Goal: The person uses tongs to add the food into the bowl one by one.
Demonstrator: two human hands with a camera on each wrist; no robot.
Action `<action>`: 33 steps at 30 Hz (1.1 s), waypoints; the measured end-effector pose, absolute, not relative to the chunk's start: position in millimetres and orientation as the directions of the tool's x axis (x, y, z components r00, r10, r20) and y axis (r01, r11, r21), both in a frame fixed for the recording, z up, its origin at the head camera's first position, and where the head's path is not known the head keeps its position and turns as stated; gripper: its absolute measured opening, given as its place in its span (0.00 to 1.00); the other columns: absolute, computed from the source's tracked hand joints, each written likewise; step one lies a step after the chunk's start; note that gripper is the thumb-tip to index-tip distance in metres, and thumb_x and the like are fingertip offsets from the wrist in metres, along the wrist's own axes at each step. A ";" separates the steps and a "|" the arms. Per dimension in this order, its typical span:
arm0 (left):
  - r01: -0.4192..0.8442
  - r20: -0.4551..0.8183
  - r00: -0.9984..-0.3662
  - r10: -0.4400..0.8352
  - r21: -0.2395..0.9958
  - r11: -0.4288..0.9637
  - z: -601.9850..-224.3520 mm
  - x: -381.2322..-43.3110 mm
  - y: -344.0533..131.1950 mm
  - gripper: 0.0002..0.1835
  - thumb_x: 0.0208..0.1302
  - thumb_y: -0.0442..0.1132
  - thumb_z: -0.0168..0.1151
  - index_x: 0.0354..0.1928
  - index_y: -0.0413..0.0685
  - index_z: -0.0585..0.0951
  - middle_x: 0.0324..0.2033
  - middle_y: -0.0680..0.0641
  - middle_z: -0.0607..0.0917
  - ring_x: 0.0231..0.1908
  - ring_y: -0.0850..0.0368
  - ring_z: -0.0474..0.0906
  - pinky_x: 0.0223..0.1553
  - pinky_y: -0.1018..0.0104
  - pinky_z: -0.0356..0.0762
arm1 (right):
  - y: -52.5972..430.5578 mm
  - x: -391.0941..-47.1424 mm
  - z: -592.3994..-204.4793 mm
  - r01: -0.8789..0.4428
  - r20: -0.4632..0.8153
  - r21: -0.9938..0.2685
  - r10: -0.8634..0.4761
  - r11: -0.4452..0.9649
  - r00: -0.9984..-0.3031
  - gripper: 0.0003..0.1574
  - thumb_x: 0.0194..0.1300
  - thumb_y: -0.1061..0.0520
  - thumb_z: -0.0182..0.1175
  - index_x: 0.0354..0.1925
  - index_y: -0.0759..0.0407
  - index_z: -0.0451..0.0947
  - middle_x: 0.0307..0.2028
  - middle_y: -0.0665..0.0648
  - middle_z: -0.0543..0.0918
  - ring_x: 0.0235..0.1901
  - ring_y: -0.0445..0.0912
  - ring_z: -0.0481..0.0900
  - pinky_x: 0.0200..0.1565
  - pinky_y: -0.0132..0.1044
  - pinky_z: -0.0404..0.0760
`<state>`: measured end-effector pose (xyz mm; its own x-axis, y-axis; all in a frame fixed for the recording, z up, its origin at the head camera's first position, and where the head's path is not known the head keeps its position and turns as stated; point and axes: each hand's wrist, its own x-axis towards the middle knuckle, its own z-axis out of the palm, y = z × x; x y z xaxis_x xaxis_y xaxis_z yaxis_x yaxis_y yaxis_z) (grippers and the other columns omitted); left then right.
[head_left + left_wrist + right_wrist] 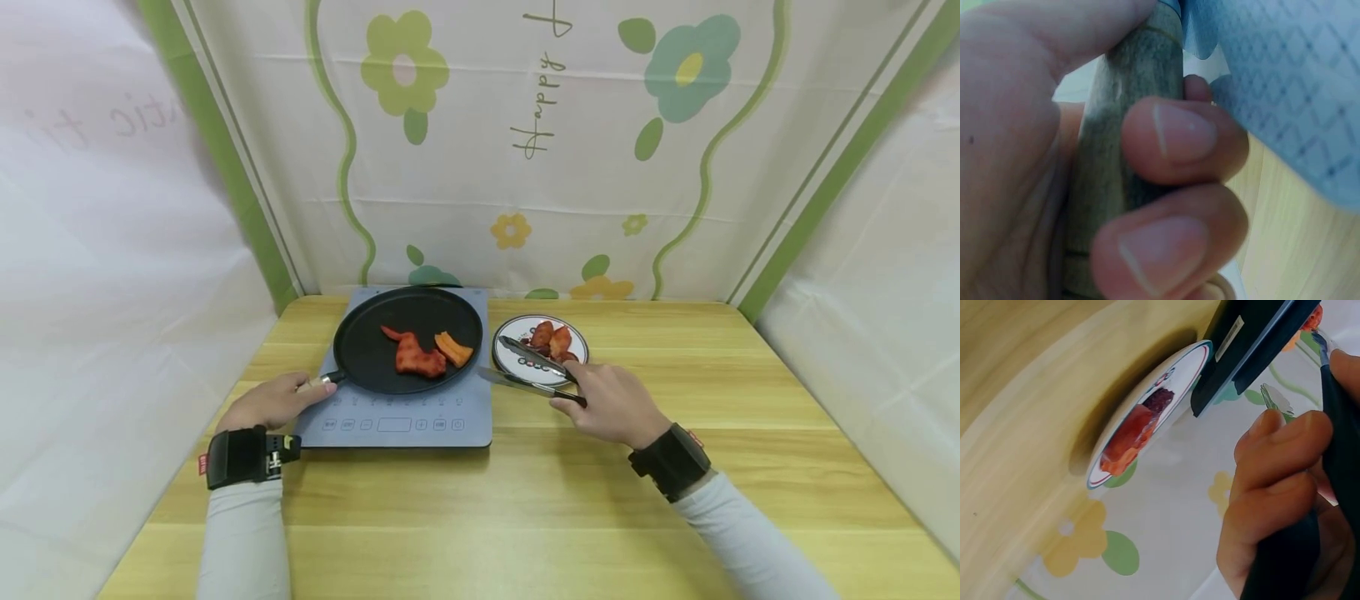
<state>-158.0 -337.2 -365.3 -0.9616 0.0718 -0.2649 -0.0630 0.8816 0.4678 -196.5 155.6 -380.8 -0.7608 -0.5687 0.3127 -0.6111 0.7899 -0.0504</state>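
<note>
My left hand grips the wooden handle of a round black frying pan, its fingers curled round the wood in the left wrist view. In the pan lie a reddish piece like a chicken wing and an orange ridged strip. My right hand holds metal tongs with dark handles. Their arms stand spread, with nothing visible between the tips. One arm crosses over a white plate, which bears several reddish-brown food pieces; the other is along its near edge.
The pan sits on a flat grey induction cooker with touch buttons along its front. Right of it the plate rests on a light wooden table. A flower-printed white cloth hangs behind, with white cloth walls on both sides.
</note>
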 end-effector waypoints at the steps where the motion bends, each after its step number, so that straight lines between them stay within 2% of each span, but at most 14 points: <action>1: -0.061 -0.263 -0.962 0.073 0.468 0.882 -365.0 -158.0 -337.1 0.33 0.67 0.68 0.45 0.45 0.42 0.73 0.37 0.45 0.74 0.36 0.48 0.70 0.33 0.57 0.65 | 156.9 -196.4 -381.5 -0.608 0.312 -0.050 -0.566 0.792 -0.763 0.34 0.61 0.33 0.58 0.50 0.58 0.73 0.21 0.43 0.66 0.23 0.39 0.68 0.28 0.39 0.70; 14: -0.067 -0.268 -0.961 0.068 0.467 0.882 -365.5 -158.1 -337.1 0.34 0.66 0.69 0.45 0.47 0.41 0.73 0.37 0.45 0.74 0.35 0.49 0.70 0.32 0.58 0.65 | 169.6 -194.6 -387.2 -0.584 0.273 -0.072 -0.548 0.808 -0.791 0.34 0.63 0.32 0.56 0.51 0.58 0.73 0.18 0.43 0.64 0.17 0.37 0.64 0.22 0.35 0.64; 21: -0.064 -0.258 -0.964 0.067 0.469 0.881 -363.9 -157.6 -335.9 0.33 0.66 0.69 0.45 0.44 0.42 0.73 0.36 0.45 0.74 0.35 0.49 0.70 0.33 0.58 0.66 | 179.6 -194.3 -387.9 -0.579 0.271 -0.077 -0.542 0.811 -0.795 0.33 0.62 0.34 0.58 0.51 0.57 0.72 0.19 0.43 0.64 0.18 0.37 0.63 0.22 0.35 0.64; 28: -0.059 -0.239 -0.969 0.068 0.487 0.871 -363.0 -156.0 -333.4 0.30 0.67 0.67 0.47 0.37 0.44 0.72 0.30 0.47 0.72 0.31 0.51 0.69 0.30 0.59 0.64 | 190.2 -193.1 -389.6 -0.556 0.274 -0.085 -0.518 0.827 -0.811 0.28 0.61 0.34 0.59 0.44 0.54 0.70 0.19 0.44 0.64 0.17 0.38 0.62 0.20 0.35 0.62; 33: -0.060 -0.234 -0.970 0.067 0.499 0.865 -364.9 -155.6 -333.9 0.29 0.67 0.67 0.47 0.36 0.44 0.72 0.28 0.47 0.70 0.28 0.52 0.68 0.28 0.60 0.63 | 195.8 -193.4 -390.7 -0.553 0.263 -0.073 -0.519 0.830 -0.813 0.27 0.62 0.33 0.58 0.42 0.53 0.70 0.20 0.44 0.65 0.18 0.38 0.62 0.20 0.35 0.62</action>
<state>-155.6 -333.9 -364.9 -0.9700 0.0673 -0.2337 -0.0602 0.8647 0.4987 -193.4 195.8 -390.7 -0.8135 -0.5189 0.2626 -0.5530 0.8300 -0.0730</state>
